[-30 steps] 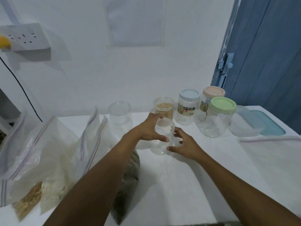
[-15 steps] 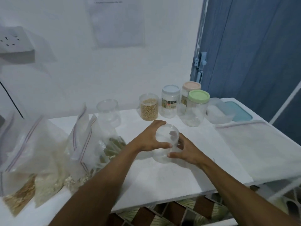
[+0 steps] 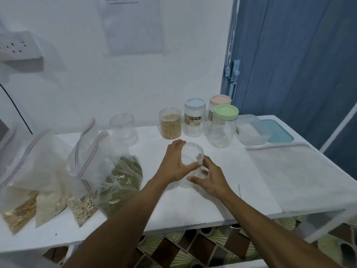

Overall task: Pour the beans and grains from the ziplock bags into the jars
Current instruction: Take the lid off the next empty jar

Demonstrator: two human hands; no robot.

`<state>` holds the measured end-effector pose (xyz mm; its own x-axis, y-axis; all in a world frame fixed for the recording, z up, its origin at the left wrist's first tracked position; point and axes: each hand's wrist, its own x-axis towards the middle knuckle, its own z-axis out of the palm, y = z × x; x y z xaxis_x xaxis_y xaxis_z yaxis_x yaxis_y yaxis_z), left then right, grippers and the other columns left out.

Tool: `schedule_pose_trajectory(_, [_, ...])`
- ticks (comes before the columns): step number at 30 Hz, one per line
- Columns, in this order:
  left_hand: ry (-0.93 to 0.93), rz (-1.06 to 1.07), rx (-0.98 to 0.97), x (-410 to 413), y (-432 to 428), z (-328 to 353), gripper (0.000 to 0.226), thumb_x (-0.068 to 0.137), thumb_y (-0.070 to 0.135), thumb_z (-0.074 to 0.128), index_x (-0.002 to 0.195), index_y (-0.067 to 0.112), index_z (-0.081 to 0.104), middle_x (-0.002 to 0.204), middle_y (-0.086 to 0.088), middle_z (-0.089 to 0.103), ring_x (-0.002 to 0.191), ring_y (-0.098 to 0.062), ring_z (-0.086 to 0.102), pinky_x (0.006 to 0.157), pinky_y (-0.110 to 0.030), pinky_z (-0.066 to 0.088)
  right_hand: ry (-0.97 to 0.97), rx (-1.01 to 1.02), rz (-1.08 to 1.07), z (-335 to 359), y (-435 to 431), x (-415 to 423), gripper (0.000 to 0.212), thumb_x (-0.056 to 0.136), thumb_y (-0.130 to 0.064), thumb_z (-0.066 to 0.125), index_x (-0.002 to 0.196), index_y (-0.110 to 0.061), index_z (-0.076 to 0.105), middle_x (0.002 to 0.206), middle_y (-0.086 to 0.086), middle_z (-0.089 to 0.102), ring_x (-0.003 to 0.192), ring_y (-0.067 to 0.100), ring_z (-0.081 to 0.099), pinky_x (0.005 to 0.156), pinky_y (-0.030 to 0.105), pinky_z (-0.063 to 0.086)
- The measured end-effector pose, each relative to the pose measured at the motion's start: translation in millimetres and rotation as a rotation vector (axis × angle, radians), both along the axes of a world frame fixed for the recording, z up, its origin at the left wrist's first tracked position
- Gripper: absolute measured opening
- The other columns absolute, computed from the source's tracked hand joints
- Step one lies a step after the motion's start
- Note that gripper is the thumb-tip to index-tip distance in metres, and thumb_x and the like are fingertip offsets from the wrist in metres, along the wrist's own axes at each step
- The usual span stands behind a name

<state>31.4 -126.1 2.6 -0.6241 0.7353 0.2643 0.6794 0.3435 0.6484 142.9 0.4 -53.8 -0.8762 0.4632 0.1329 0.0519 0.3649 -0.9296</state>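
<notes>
Item: clear jar, empty, mid-surface, tilted toward the viewer. Left hand curls round its top; right hand grips its base. Filled bags lie left. Handling advice: steady the base and stand the jar upright before pouring.

- Cool, bluish, fairly dim light falls evenly over the scene.
- The white wall-mounted socket box casts a soft shadow rightward onto the white wall.
- The clear ziplock bags at left look blurred.
- The blue door leans and bows near the frame edge.
</notes>
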Motion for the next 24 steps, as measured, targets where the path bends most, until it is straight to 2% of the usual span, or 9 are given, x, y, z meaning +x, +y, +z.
schedule_pose_trajectory(5, [0.147, -0.115, -0.346, -21, -2, 37, 0.088, 0.073, 0.075, 0.066, 0.142, 0.025, 0.045, 0.142, 0.002, 0.046, 0.13, -0.018, 0.044, 0.107, -0.04, 0.039, -0.022, 0.059, 0.001, 8, 8, 3, 0.083, 0.065, -0.031, 0.092, 0.133, -0.028, 0.045, 0.123, -0.018, 0.056, 0.117, 0.009, 0.054, 0.102, 0.029, 0.048])
schedule_pose_trajectory(7, [0.166, -0.273, -0.449, -37, -2, 54, 0.092, 0.071, 0.07, 0.073, 0.146, 0.029, 0.04, 0.152, 0.003, 0.037, 0.139, -0.018, 0.035, 0.115, -0.042, 0.033, -0.036, 0.065, 0.041, 12, 14, 5, 0.09, 0.065, -0.03, 0.093, 0.135, -0.037, 0.038, 0.124, -0.023, 0.052, 0.115, 0.006, 0.054, 0.097, 0.024, 0.048])
schedule_pose_trajectory(9, [0.099, -0.391, -0.517, -45, 2, 61, 0.095, 0.074, 0.05, 0.081, 0.153, 0.032, 0.03, 0.161, 0.01, 0.02, 0.145, -0.009, 0.021, 0.119, -0.035, 0.021, -0.041, 0.069, 0.065, 17, 21, 6, 0.097, 0.063, -0.03, 0.093, 0.139, -0.042, 0.033, 0.129, -0.021, 0.051, 0.115, 0.005, 0.053, 0.094, 0.022, 0.049])
schedule_pose_trajectory(12, [0.018, -0.393, -0.459, -42, 11, 66, 0.09, 0.071, 0.039, 0.086, 0.148, 0.034, 0.04, 0.154, 0.011, 0.039, 0.139, -0.011, 0.038, 0.116, -0.037, 0.033, -0.055, 0.061, 0.066, 19, 27, 9, 0.098, 0.062, -0.03, 0.094, 0.138, -0.043, 0.034, 0.131, -0.016, 0.052, 0.118, 0.011, 0.054, 0.095, 0.027, 0.051])
schedule_pose_trajectory(15, [0.141, -0.314, -0.387, -28, 18, 60, 0.077, 0.067, 0.063, 0.08, 0.133, 0.033, 0.055, 0.128, 0.005, 0.057, 0.118, -0.015, 0.052, 0.102, -0.041, 0.045, -0.052, 0.051, 0.026, 16, 27, 12, 0.097, 0.061, -0.028, 0.094, 0.138, -0.038, 0.036, 0.129, -0.014, 0.054, 0.118, 0.013, 0.054, 0.092, 0.025, 0.05])
schedule_pose_trajectory(17, [0.245, -0.169, -0.457, -17, 20, 55, 0.087, 0.072, 0.077, 0.065, 0.144, 0.031, 0.045, 0.129, 0.001, 0.048, 0.119, -0.018, 0.049, 0.101, -0.04, 0.044, -0.044, 0.05, 0.009, 13, 26, 13, 0.096, 0.061, -0.028, 0.095, 0.136, -0.038, 0.036, 0.124, -0.015, 0.054, 0.116, 0.012, 0.054, 0.092, 0.026, 0.049])
schedule_pose_trajectory(19, [0.187, -0.121, -0.464, -14, 22, 51, 0.089, 0.079, 0.079, 0.051, 0.152, 0.031, 0.033, 0.142, -0.001, 0.037, 0.133, -0.021, 0.04, 0.108, -0.041, 0.038, -0.041, 0.051, 0.003, 13, 25, 15, 0.096, 0.061, -0.03, 0.095, 0.135, -0.038, 0.035, 0.123, -0.015, 0.053, 0.117, 0.014, 0.053, 0.096, 0.031, 0.05])
schedule_pose_trajectory(22, [-0.006, -0.296, -0.454, -20, 20, 55, 0.079, 0.086, 0.06, 0.063, 0.153, 0.034, 0.03, 0.16, 0.006, 0.022, 0.147, -0.018, 0.021, 0.119, -0.041, 0.023, -0.048, 0.052, -0.003, 14, 26, 16, 0.095, 0.06, -0.03, 0.095, 0.133, -0.04, 0.035, 0.12, -0.02, 0.052, 0.116, 0.013, 0.053, 0.097, 0.033, 0.051])
schedule_pose_trajectory(24, [-0.033, -0.338, -0.477, -25, 20, 59, 0.069, 0.086, 0.048, 0.07, 0.148, 0.035, 0.041, 0.159, 0.009, 0.029, 0.144, -0.014, 0.029, 0.117, -0.037, 0.027, -0.057, 0.058, -0.005, 15, 27, 16, 0.095, 0.059, -0.03, 0.095, 0.131, -0.041, 0.035, 0.118, -0.024, 0.051, 0.115, 0.012, 0.053, 0.095, 0.032, 0.051])
